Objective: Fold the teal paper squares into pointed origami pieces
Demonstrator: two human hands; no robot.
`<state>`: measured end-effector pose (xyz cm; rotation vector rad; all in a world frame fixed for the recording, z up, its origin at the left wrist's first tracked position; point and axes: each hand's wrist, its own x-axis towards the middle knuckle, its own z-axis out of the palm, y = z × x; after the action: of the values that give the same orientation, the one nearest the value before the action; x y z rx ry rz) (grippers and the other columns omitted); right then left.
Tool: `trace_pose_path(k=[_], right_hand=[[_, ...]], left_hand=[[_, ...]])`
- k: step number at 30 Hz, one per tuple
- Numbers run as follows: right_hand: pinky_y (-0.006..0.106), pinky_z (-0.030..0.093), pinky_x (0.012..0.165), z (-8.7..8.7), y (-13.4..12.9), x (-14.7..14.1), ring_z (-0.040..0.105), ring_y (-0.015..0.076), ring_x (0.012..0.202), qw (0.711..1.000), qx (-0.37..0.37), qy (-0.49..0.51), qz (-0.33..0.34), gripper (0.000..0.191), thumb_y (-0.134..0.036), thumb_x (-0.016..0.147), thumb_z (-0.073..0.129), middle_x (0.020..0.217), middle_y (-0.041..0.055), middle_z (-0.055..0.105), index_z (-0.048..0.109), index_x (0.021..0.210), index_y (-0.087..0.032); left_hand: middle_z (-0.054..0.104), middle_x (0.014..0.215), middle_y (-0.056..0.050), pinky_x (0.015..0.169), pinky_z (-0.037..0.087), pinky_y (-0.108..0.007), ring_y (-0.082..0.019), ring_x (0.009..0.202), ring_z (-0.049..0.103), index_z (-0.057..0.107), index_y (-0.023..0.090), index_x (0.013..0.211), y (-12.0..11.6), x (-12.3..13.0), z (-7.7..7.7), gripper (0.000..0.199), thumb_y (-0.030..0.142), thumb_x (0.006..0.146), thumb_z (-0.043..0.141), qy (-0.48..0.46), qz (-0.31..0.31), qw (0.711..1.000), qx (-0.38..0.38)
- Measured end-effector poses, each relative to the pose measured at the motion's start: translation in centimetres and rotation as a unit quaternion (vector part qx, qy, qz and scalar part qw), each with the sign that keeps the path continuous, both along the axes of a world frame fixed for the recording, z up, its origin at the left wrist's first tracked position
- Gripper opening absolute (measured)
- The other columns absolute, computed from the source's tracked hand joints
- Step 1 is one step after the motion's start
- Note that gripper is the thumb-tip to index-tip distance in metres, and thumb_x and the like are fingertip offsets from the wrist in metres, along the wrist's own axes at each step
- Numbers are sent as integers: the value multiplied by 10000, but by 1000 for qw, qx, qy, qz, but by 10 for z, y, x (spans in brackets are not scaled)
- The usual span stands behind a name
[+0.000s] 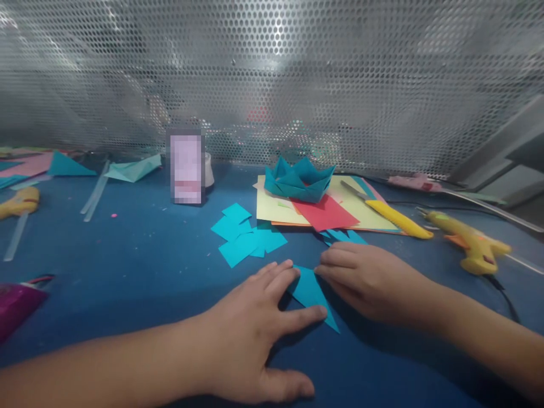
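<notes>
Blue triangular paper lies on the table under the left hand, its fingers spread open; the right hand bunches its fingers at the far edge, grip unclear.

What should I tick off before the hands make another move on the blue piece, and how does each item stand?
1. Left hand steadying the blue piece: ok, spread fingers rest on it.
2. Right hand at the piece: ok, fingertips are at its upper right edge.
3. Edges of the piece lined up: cannot tell, the hands cover part of it.
4. Knife blade covered: not ok, it is exposed, lying over the stacked sheets.
5. Glue gun at the right clear of the piece: ok, it lies beyond the right hand.
6. That glue gun cool: cannot tell, nothing visible settles it.
</notes>
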<state>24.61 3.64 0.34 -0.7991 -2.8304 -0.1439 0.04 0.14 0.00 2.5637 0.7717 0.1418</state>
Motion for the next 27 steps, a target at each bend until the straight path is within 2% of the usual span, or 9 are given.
trace_pose_path(k=[6,13,18,23,27], right_hand=[[306,458,679,-5,0,-1,539,188,764,998,-12,66,0,283,-134,935,380,871,102,625,661,974,-122],[331,478,715,-5,2,-7,542,192,783,997,-52,51,20,343,-86,923,338,874,102,628,645,1071,-124],[369,475,756,-11,3,-8,540,216,822,998,-55,6,12,353,-82,870,420,911,108,615,593,1175,-126],[365,472,726,-7,2,-9,529,213,767,999,-51,3,16,360,-82,854,441,861,97,606,600,1176,-108],[310,457,656,0,-1,-7,537,191,719,999,-37,38,6,361,-46,866,368,808,93,617,674,1041,-123]], left_hand=[[255,1504,-168,1067,217,-632,-413,1392,139,359,365,1412,-1,1,1,701,651,799,544,7,2,1000,-8],[274,1512,-108,1047,217,-672,-446,1377,162,382,380,1397,-1,1,1,686,643,789,560,-6,8,1000,-6],[279,1510,-67,1010,137,-746,-489,1373,97,373,415,1391,-1,4,5,709,661,757,575,24,16,999,18],[267,1511,-69,993,119,-763,-501,1364,119,354,422,1397,-2,6,7,716,681,759,552,37,12,999,18],[359,1440,-99,1004,167,-731,-450,1330,258,374,416,1386,-2,4,6,670,702,792,492,13,9,999,39]])
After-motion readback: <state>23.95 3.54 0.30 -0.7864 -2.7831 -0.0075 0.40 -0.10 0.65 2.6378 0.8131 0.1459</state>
